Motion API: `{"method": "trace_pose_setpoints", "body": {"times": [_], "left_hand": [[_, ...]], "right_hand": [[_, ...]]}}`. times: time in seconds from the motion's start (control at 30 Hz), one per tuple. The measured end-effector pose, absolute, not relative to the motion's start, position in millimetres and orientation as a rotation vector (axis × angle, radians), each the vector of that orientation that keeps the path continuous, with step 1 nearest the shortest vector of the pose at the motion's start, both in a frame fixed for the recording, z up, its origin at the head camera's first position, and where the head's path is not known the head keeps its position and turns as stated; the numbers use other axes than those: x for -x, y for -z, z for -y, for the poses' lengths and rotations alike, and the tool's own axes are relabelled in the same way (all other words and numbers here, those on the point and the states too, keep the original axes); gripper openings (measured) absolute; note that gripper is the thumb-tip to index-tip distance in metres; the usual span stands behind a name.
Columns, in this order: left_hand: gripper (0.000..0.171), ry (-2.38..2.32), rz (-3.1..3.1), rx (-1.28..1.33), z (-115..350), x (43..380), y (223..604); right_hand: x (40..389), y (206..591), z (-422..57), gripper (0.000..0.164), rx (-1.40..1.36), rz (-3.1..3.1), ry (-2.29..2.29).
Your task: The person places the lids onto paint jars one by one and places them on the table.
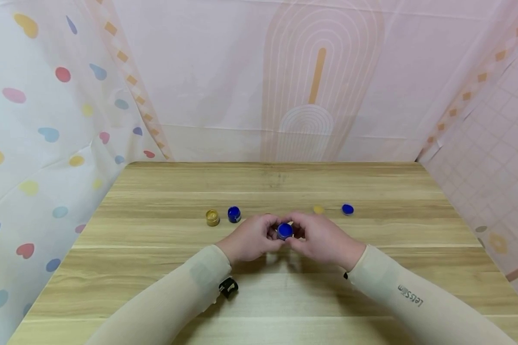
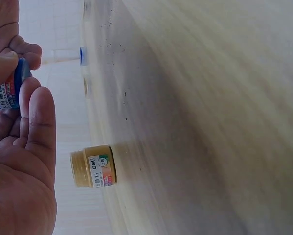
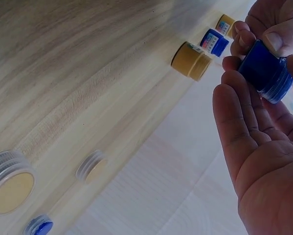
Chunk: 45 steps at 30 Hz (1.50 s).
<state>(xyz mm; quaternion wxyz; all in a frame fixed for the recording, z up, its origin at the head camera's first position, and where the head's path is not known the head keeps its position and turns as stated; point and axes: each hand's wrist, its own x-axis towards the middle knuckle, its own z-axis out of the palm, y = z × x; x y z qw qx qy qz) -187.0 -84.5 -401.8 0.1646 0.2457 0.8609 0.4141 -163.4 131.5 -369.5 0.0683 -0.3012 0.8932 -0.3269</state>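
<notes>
Both hands hold a small blue paint jar (image 1: 285, 231) upright above the table, and its round blue top faces the head camera. My left hand (image 1: 253, 237) grips it from the left, thumb and fingers against the side. From the other side my right hand (image 1: 323, 239) pinches it between thumb and fingers. A printed label shows on the jar in the left wrist view, while in the right wrist view its ridged upper end (image 3: 279, 90) is partly covered by fingers. Whether that end is capped I cannot tell.
Left of the hands stand a yellow paint jar (image 1: 212, 218) and a blue one (image 1: 234, 214); another yellow jar (image 3: 190, 61) shows nearer in the right wrist view. Beyond the right hand lie a yellow lid (image 1: 318, 210) and a blue lid (image 1: 347, 210). Another yellow lid (image 3: 11, 188) lies closer.
</notes>
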Motion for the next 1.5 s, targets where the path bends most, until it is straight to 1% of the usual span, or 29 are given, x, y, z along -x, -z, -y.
{"method": "trace_pose_setpoints", "body": {"times": [0.1,0.2,0.27,0.33,0.53,0.7,0.9,1.07,1.13,1.37,1.5], "left_hand": [[0.033,-1.180,-2.455,-0.705,84.1,186.9,401.9],[0.036,-1.187,-2.446,-0.723,83.8,186.5,401.9],[0.035,-1.191,-2.438,-0.734,83.6,186.2,402.1],[0.034,-1.192,-2.437,-0.740,83.4,186.0,402.1],[0.027,-1.175,-2.459,-0.726,83.6,186.5,402.8],[0.027,-1.168,-2.463,-0.720,83.5,186.4,402.6],[0.034,-1.178,-2.452,-0.722,83.9,186.5,402.4],[0.039,-1.190,-2.433,-0.736,83.7,186.4,402.3],[0.038,-1.195,-2.422,-0.743,83.6,186.1,402.6],[0.034,-1.195,-2.428,-0.741,83.9,185.2,402.8],[0.034,-1.189,-2.437,-0.732,84.4,184.9,402.7]], "right_hand": [[164.3,370.7,-131.7,0.032,0.913,-2.690,0.982],[165.1,371.2,-131.6,0.025,0.899,-2.687,0.974],[165.1,371.3,-131.6,0.023,0.882,-2.684,0.971],[165.0,371.2,-131.7,0.025,0.870,-2.689,0.964],[164.1,371.0,-132.0,0.037,0.891,-2.702,0.964],[163.7,370.9,-132.8,0.035,0.922,-2.686,0.984],[163.0,370.2,-132.2,0.034,0.922,-2.688,0.978],[162.7,369.9,-131.2,0.025,0.898,-2.707,0.941],[162.8,370.3,-131.2,0.024,0.888,-2.706,0.932],[162.6,369.2,-131.0,0.034,0.883,-2.707,0.919],[163.3,369.1,-131.6,0.035,0.914,-2.712,0.899]]}}
